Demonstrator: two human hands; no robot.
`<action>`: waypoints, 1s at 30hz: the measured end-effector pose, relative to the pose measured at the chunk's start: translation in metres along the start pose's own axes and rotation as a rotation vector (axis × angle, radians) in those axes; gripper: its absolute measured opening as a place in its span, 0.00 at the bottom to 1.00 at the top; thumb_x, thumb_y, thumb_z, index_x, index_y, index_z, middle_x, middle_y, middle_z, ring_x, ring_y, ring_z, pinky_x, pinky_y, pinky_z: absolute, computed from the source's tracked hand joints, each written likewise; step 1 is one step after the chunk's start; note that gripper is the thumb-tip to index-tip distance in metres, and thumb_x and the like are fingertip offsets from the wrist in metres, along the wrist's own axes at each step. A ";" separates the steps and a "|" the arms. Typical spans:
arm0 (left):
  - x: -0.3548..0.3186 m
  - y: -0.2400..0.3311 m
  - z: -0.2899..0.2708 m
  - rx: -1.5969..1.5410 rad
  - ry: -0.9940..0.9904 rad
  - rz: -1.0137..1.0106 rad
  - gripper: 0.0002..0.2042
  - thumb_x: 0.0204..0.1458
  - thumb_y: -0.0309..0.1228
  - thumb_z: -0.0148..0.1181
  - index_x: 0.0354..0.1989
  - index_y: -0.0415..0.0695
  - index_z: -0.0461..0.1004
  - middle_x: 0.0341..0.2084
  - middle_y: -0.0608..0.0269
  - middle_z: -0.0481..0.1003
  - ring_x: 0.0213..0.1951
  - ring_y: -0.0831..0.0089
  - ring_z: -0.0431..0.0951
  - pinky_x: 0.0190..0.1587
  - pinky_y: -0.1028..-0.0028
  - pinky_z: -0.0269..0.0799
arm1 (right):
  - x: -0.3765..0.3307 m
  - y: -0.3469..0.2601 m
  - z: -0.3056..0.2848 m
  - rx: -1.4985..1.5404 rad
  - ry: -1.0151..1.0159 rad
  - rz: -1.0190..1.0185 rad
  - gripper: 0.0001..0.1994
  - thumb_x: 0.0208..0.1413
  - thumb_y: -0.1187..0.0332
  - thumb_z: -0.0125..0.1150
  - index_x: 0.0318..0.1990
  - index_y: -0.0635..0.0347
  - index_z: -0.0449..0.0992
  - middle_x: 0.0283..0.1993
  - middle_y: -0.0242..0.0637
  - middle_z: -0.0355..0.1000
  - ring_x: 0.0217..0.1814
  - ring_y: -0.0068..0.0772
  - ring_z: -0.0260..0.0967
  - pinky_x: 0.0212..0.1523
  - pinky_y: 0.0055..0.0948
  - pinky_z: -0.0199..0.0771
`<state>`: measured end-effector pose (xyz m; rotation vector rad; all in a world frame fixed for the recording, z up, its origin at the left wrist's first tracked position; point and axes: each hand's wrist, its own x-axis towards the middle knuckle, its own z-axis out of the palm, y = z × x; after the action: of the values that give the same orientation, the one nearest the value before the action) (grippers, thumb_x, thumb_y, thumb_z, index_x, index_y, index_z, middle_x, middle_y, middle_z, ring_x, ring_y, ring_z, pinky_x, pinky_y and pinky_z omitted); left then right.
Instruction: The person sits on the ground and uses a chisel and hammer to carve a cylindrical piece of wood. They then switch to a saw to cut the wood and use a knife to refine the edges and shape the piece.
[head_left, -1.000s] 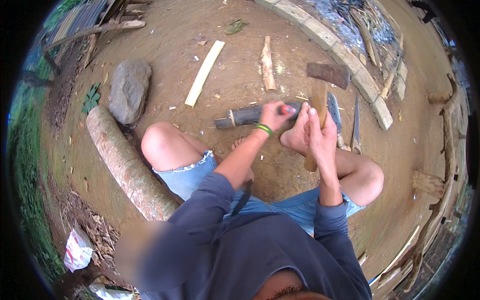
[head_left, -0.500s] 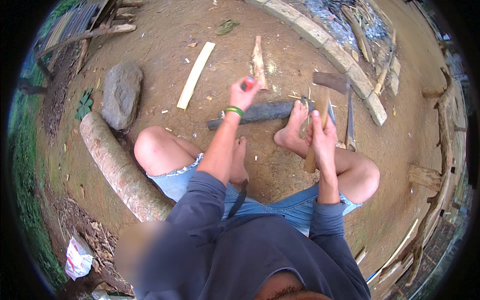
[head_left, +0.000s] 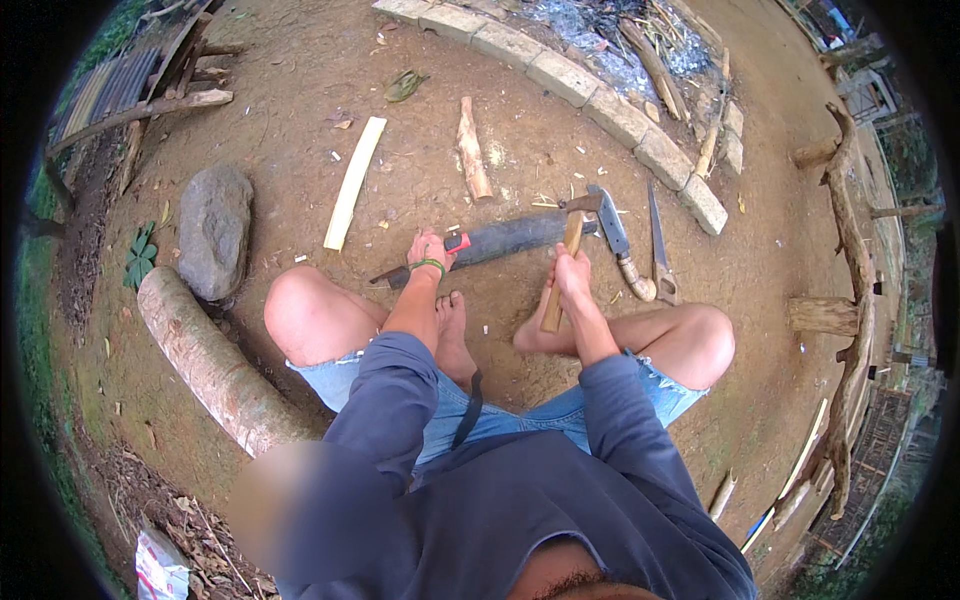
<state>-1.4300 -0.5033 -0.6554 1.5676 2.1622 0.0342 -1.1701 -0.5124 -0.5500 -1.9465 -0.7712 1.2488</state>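
My left hand [head_left: 431, 252], with a green and yellow wristband, is closed at the left part of a dark, narrow length of wood [head_left: 510, 238] on the ground. A small red object [head_left: 457, 243] sticks out from its fingers; the rest is hidden. My right hand [head_left: 571, 277] grips the thick wooden handle of a hammer-like tool [head_left: 574, 232]. Its dark metal head is at the right end of the dark wood, overlapping a machete [head_left: 612, 228] with a curved pale handle. My bare feet rest on the near side of the wood.
A handsaw [head_left: 658, 245] lies right of the machete. Beyond the dark wood are a pale split slat [head_left: 355, 185] and a short stick [head_left: 470, 150]. A grey rock [head_left: 215, 230] and a thick log [head_left: 215, 350] are left. Blocks [head_left: 610, 118] edge an ash pile [head_left: 590, 40].
My left hand has come down to the dark wood with the red object. My right hand has lowered the hammer-like tool and moved left. The view has shifted slightly.
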 end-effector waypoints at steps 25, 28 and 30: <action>0.015 -0.015 -0.012 0.010 -0.417 0.187 0.30 0.37 0.54 0.74 0.44 0.45 0.79 0.45 0.52 0.77 0.50 0.52 0.76 0.55 0.60 0.71 | 0.111 0.103 -0.009 -0.541 0.580 -0.122 0.31 0.52 0.63 0.65 0.59 0.68 0.61 0.63 0.60 0.55 0.65 0.59 0.57 0.63 0.52 0.61; 0.022 -0.012 -0.006 -0.024 -0.383 0.240 0.30 0.36 0.54 0.74 0.43 0.45 0.79 0.42 0.50 0.78 0.48 0.51 0.77 0.52 0.59 0.72 | 0.154 0.105 -0.013 -0.460 0.645 -0.536 0.28 0.55 0.60 0.62 0.61 0.66 0.67 0.61 0.55 0.63 0.65 0.62 0.57 0.64 0.51 0.60; 0.019 -0.023 0.000 -0.015 -0.350 0.244 0.29 0.35 0.53 0.75 0.42 0.45 0.79 0.40 0.49 0.79 0.46 0.51 0.78 0.51 0.59 0.72 | 0.166 0.088 -0.016 -0.625 0.356 -0.297 0.26 0.57 0.54 0.59 0.58 0.61 0.72 0.59 0.53 0.69 0.66 0.61 0.56 0.65 0.50 0.59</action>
<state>-1.4548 -0.4940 -0.6682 1.6783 1.6948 -0.1356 -1.0852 -0.4392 -0.7013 -2.3304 -1.3065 0.4846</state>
